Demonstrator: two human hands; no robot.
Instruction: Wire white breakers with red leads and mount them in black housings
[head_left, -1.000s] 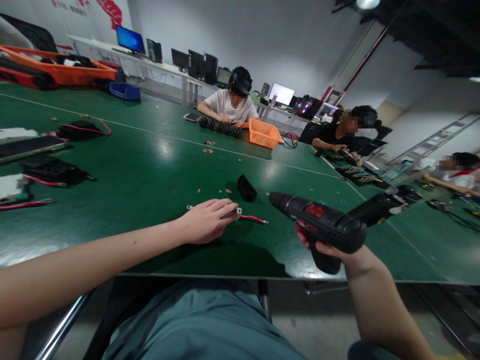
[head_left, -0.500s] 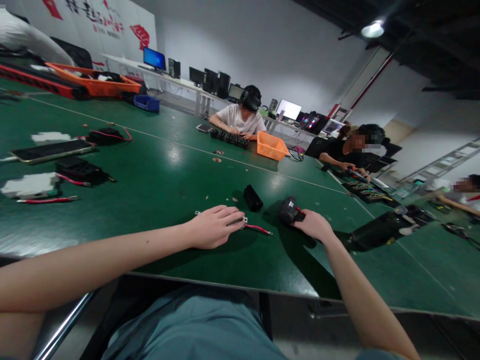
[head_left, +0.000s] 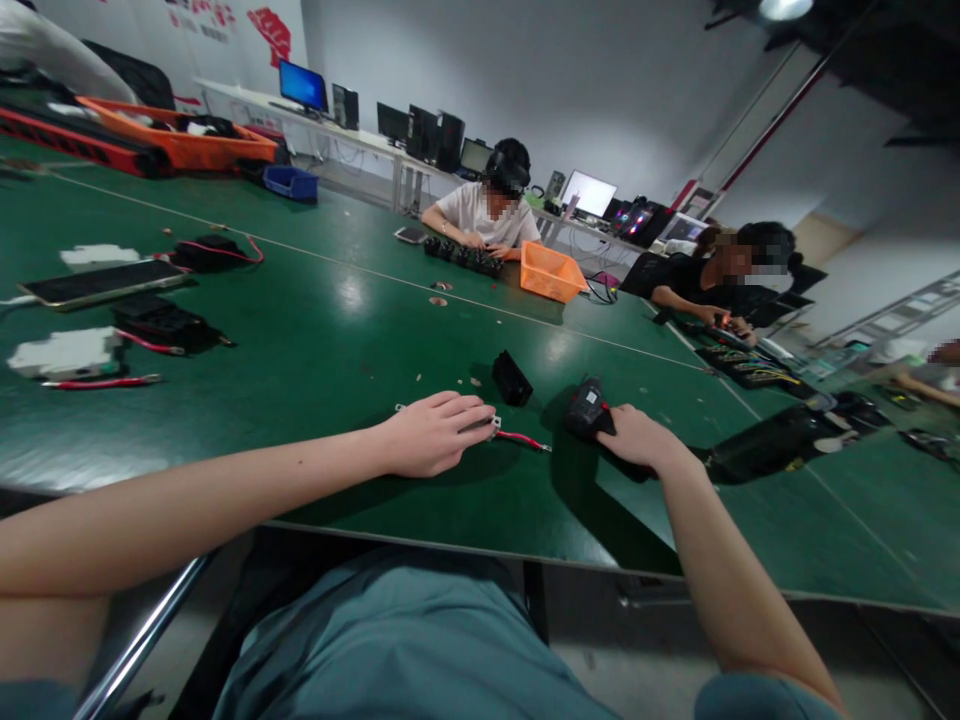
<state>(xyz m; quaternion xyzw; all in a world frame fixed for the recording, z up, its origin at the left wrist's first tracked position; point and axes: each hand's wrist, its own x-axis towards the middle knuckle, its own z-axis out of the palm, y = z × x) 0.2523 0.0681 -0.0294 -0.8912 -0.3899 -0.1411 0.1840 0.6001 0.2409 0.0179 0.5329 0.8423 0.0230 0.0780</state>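
Observation:
My left hand lies palm down over a small part on the green table, its fingers stretched over it. A metal tab and a red wire show past the fingertips; the rest of the part is hidden. My right hand is closed round the handle of a black power tool, whose body rests low over the table. Between and beyond my hands sits a small black block.
At the left lie a phone, white modules, black modules and red wires. A large black cylindrical object is at the right. Across the table are an orange basket, a blue bin and two people working.
The view has tilted and shifted slightly. The power tool in my right hand has turned a little, its body now pointing more away from me. My left hand stays over the part.

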